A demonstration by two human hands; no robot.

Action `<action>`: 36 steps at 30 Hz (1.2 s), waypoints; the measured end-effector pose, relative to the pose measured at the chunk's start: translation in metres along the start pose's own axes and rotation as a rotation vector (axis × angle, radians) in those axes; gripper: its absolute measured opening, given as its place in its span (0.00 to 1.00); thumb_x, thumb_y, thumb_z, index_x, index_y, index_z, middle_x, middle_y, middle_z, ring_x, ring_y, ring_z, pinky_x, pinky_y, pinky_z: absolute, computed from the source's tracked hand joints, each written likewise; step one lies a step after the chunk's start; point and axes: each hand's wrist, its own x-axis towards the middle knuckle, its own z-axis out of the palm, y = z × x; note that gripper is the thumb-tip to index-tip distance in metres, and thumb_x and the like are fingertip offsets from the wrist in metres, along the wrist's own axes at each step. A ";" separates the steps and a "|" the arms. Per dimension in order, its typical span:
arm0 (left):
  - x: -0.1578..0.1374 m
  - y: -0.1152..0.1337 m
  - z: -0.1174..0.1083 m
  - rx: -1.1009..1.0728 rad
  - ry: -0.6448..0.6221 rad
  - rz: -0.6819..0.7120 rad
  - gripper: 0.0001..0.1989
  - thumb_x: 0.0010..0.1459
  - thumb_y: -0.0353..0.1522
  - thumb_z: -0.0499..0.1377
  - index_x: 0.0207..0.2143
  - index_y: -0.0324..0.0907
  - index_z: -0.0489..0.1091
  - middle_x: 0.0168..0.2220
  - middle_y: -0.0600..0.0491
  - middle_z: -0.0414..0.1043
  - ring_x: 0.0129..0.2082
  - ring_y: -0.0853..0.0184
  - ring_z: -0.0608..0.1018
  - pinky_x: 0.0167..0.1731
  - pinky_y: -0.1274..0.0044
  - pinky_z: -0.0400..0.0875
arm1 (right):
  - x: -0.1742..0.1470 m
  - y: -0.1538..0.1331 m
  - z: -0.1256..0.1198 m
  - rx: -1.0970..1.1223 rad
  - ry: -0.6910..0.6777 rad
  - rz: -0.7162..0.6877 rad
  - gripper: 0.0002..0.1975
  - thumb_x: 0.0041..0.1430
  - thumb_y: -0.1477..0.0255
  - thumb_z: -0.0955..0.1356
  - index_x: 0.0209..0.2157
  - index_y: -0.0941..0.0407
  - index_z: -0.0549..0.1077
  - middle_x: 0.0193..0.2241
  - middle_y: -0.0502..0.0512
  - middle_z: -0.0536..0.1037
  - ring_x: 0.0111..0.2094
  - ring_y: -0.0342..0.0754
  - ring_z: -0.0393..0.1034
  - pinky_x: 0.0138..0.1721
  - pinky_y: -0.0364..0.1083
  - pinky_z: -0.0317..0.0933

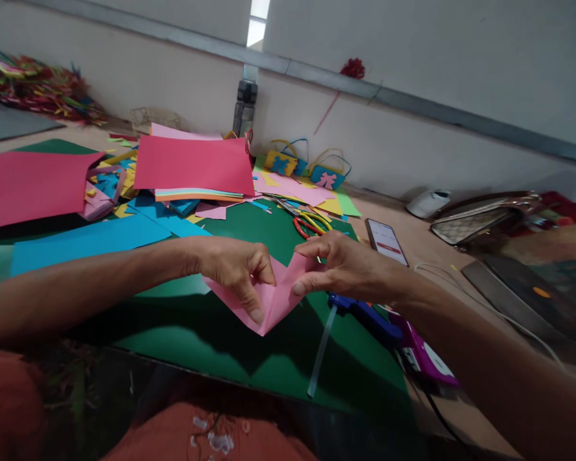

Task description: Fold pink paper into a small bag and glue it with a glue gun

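A folded sheet of pink paper (281, 296) is held up between both hands, over a green board (211, 346). Its fold makes a V shape with the point toward me. My left hand (237, 269) grips the left flap, the thumb pressed inside near the fold. My right hand (338, 266) pinches the right flap between thumb and fingers. Just below my right hand lies a blue glue gun (365, 314) with a clear glue stick (322, 352) sticking out of its back. Scissors with red and yellow handles (312, 224) rest beyond the right hand.
Red sheets (192, 163) top a paper stack at the back; another red sheet (33, 186) and a blue sheet (91, 240) are left. Small paper bags (326, 176) stand by the wall. A phone (386, 240), a purse (480, 218) and a magenta object (427, 355) are right.
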 end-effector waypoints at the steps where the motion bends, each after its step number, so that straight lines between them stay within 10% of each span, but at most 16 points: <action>1: 0.000 0.000 0.000 0.000 0.003 0.000 0.14 0.41 0.40 0.67 0.23 0.37 0.74 0.20 0.56 0.69 0.20 0.73 0.65 0.20 0.81 0.58 | 0.001 0.000 0.000 -0.005 -0.001 -0.001 0.10 0.46 0.67 0.70 0.18 0.58 0.70 0.17 0.44 0.64 0.22 0.38 0.55 0.23 0.40 0.49; 36: 0.002 0.000 0.004 0.101 0.185 -0.013 0.17 0.49 0.39 0.61 0.16 0.38 0.61 0.14 0.61 0.50 0.15 0.78 0.52 0.15 0.80 0.44 | 0.003 0.000 0.000 -0.204 0.061 -0.029 0.11 0.48 0.67 0.68 0.19 0.58 0.69 0.17 0.45 0.65 0.26 0.42 0.59 0.28 0.42 0.50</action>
